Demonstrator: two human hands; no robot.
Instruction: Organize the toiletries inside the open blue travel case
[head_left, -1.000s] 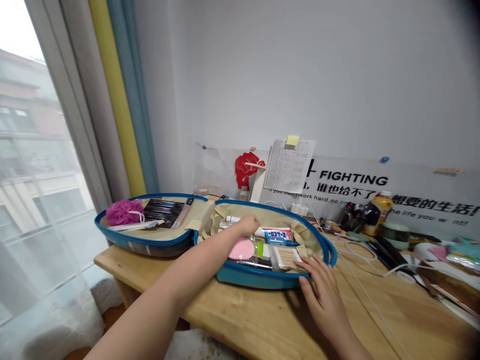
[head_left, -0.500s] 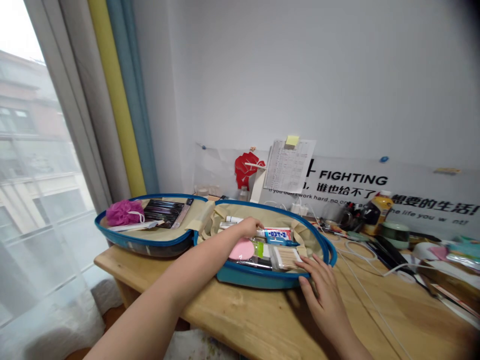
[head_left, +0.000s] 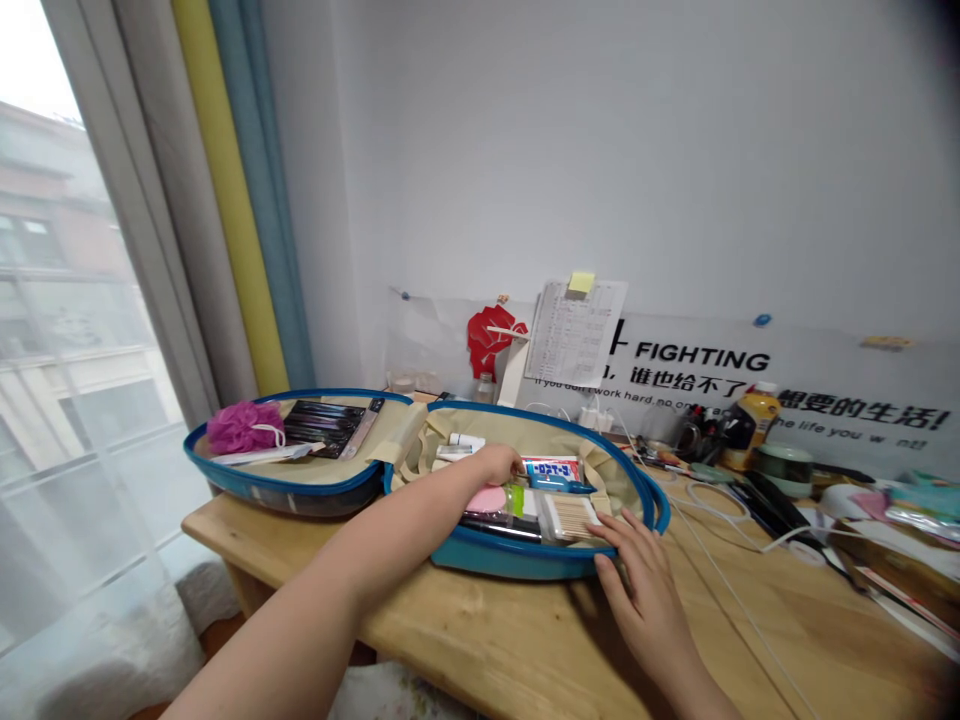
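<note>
A blue-rimmed case (head_left: 517, 562) lies unfolded on the wooden desk, both halves facing up. Inside the right half, my left hand (head_left: 501, 464) has its fingers bent and closed beside a toothpaste package (head_left: 553, 467); what they grip, if anything, is hidden. Below that package lie a blue pointed tube (head_left: 559, 485), a pink round pad (head_left: 489, 499), and a clear box of cotton swabs (head_left: 571, 519). My right hand (head_left: 643, 565) rests on the case's front right rim, fingers spread, fingertips by the swab box. A white tube (head_left: 466, 441) shows behind my left forearm.
The case's left half holds a purple bath puff (head_left: 247, 428), a black pack of slim tools (head_left: 326, 425) and a white packet (head_left: 268, 454). Cables (head_left: 724, 500), a yellow-labelled bottle (head_left: 752, 425) and a green jar (head_left: 784, 468) crowd the desk's right side. Curtains hang at left.
My left hand has shifted slightly, with the forearm now covering more of the pink pad. My right hand stays on the rim. The whole view has drifted a little.
</note>
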